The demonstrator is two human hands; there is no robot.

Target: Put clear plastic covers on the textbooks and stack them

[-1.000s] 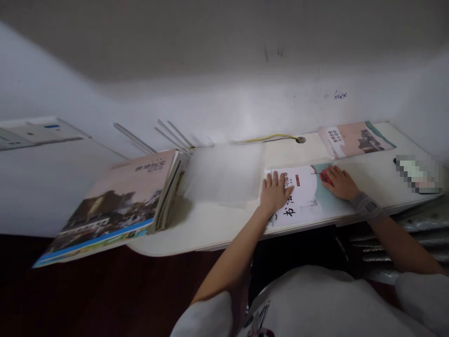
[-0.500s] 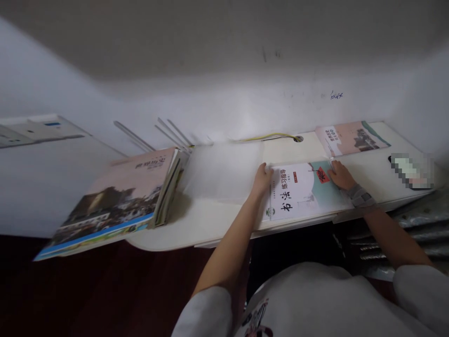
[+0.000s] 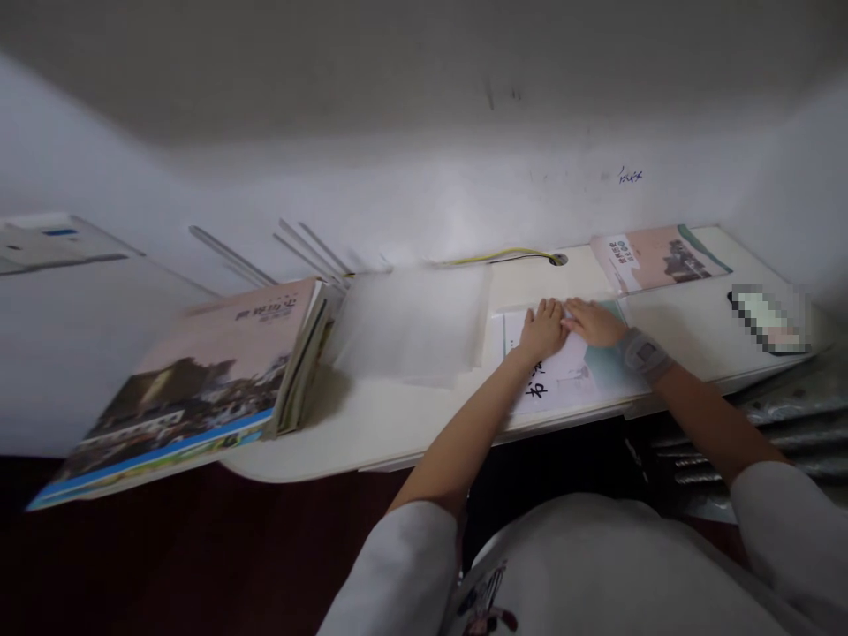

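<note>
A workbook [image 3: 570, 375] with a white and green cover lies near the front edge of the white desk [image 3: 397, 424], in what looks like a clear plastic cover. My left hand [image 3: 544, 330] rests flat on its upper middle part, fingers stretched out. Beside it, almost touching, my right hand [image 3: 594, 322] also lies flat on the cover, with a band on the wrist. Both hands hide part of the printed title. To the left lie several translucent plastic book covers [image 3: 414, 322].
A stack of books [image 3: 218, 362] stands at the left, overhanging the desk's edge. A pink book [image 3: 662, 258] lies at the back right, with a phone [image 3: 768, 318] in front of it. A yellow cable [image 3: 510, 252] runs along the wall into a hole.
Both hands have moved inward from the workbook's left and right sides to the middle of its cover, and now lie side by side. The view has shifted slightly.
</note>
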